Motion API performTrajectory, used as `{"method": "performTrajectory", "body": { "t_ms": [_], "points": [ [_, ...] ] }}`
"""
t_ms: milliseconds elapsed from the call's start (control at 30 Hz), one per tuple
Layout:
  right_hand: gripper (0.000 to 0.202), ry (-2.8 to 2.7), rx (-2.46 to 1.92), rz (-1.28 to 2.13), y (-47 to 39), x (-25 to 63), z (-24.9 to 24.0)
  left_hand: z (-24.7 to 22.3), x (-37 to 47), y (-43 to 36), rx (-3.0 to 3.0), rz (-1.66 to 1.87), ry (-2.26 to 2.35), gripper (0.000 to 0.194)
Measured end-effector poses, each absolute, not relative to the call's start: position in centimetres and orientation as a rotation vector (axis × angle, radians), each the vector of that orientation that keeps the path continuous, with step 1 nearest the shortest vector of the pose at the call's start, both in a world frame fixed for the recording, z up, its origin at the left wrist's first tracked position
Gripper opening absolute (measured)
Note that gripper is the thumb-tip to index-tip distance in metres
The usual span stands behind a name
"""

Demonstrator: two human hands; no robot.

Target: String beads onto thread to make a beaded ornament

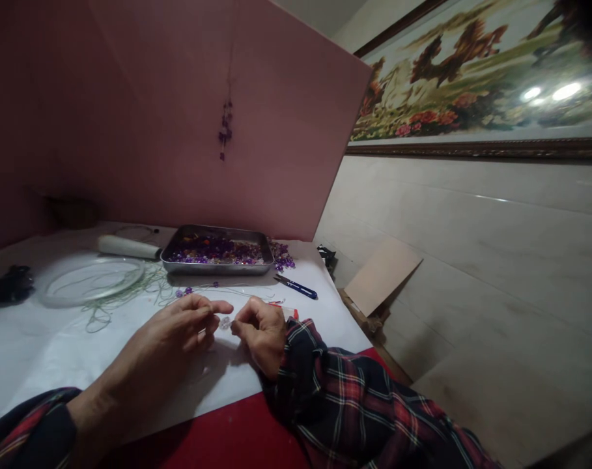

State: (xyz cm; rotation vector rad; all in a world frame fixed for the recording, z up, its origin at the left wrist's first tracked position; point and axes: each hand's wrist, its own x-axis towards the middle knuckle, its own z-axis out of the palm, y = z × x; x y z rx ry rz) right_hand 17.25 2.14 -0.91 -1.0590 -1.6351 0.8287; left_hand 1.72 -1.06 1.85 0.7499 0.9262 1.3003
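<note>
Small clear beads (225,322) show in the gap between my two hands, over the white table covering. My left hand (193,322) is closed in a pinch at their left, its index finger stretched over them; what lies between its fingertips is too small to make out. On the other side my right hand (261,329) pinches at the edge of the clear beads with thumb and forefinger. Just beyond the hands lie a few purple beads (188,291) along a thin pale thread. Blue-handled thread snips (298,287) rest to the right, and a small red-edged packet (292,313) is partly behind my right hand.
A metal tray (217,268) of purple and amber beads stands at the back, with loose purple beads (282,255) beside it. To the left are a clear ring (56,299), tangled green thread (100,319) and a white-handled tool (127,247). A beaded strand (225,130) hangs against the pink board (154,98).
</note>
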Motion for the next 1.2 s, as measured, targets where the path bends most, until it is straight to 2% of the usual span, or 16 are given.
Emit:
{"method": "performTrajectory", "body": {
  "t_ms": [167, 467, 567, 700, 900, 1200],
  "points": [
    [0.017, -1.439, -0.835, 1.354, 3.3, 17.6, -0.8, 2.0, 1.4, -0.7, 0.711, 1.305, 0.928, 0.012],
    [0.026, -1.187, -0.463, 1.719, 3.5, 17.5, -0.7, 1.9, 1.7, -0.9, 0.855, 1.215, 0.897, 0.011],
    [0.032, -1.18, -0.516, 1.696, 3.4, 17.3, -0.8, 1.5, 1.7, -0.7, 0.846, 1.189, 0.903, 0.015],
    [0.029, -1.246, -0.621, 1.561, 3.4, 17.1, -1.2, 0.8, 1.7, -0.3, 0.858, 1.14, 0.904, 0.022],
    [0.02, -1.311, -0.761, 1.457, 3.1, 17.2, -1.1, 0.4, 2.0, -0.1, 0.964, 1.209, 1.02, 0.021],
    [0.023, -1.352, -0.804, 1.44, 3.1, 17.3, -1.2, 0.2, 2.2, -0.2, 1.025, 1.201, 1.13, 0.021]
  ]
}}
